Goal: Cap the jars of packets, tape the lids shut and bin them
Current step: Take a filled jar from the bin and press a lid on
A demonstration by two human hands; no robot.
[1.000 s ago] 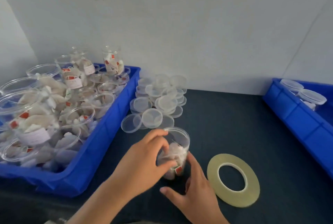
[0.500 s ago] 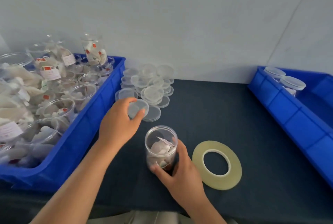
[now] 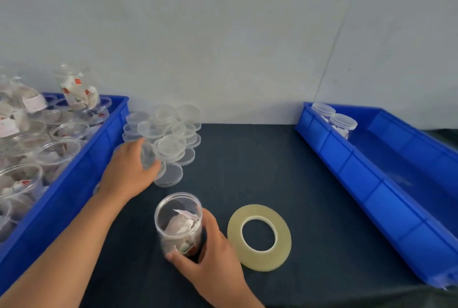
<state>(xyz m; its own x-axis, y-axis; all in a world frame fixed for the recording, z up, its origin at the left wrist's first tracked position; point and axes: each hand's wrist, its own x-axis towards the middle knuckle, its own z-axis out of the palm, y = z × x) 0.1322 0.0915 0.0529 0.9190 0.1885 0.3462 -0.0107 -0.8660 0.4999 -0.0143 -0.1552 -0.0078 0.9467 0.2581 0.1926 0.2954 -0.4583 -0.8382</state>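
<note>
An uncapped clear jar (image 3: 179,221) with white packets inside stands upright on the dark table near the front. My right hand (image 3: 213,255) grips its lower part from the right. My left hand (image 3: 128,171) reaches into the heap of clear lids (image 3: 171,144) behind the jar and pinches one clear lid (image 3: 148,156), tilted on edge, between thumb and fingers. A flat roll of clear tape (image 3: 259,237) lies just right of the jar.
A blue bin (image 3: 74,184) at the left holds several open jars of packets (image 3: 59,151). A second blue bin (image 3: 386,184) at the right holds two capped jars (image 3: 343,124) at its far end. A grey wall stands behind the table.
My left hand let go of the jar, moved back to the lid heap and now holds one lid tilted up. My right hand keeps its hold on the jar.
</note>
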